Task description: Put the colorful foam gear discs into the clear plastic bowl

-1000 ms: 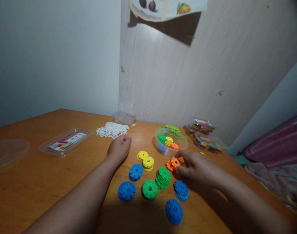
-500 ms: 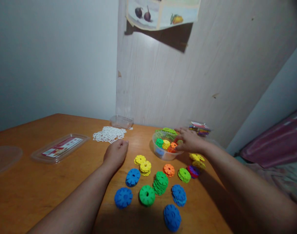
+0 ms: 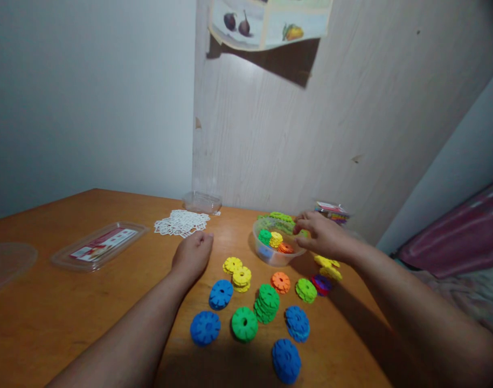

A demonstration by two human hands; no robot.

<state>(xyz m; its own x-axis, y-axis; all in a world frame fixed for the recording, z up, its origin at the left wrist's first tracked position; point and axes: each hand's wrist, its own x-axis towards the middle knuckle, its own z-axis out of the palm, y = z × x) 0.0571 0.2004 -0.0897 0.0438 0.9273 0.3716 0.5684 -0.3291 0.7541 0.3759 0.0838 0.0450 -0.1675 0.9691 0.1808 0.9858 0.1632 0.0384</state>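
The right hand (image 3: 324, 237) reaches forward, palm down, its thumb and fingers parted at the near-side rim of a clear bowl (image 3: 283, 261), with no disc seen in the gap. Just left of its fingertips, inside the bowl, lie orange discs (image 3: 285, 248). Nearer the body than that hand sit an orange stack (image 3: 280, 282) and a lime stack (image 3: 306, 291). The notched discs look light, stiff and hard to break, though loose piles might slide; a pinch across opposite edges should hold best. The left hand (image 3: 192, 256) rests beyond the blue discs (image 3: 221, 294), curled into a loose fist; whether it hides anything is impossible to tell.
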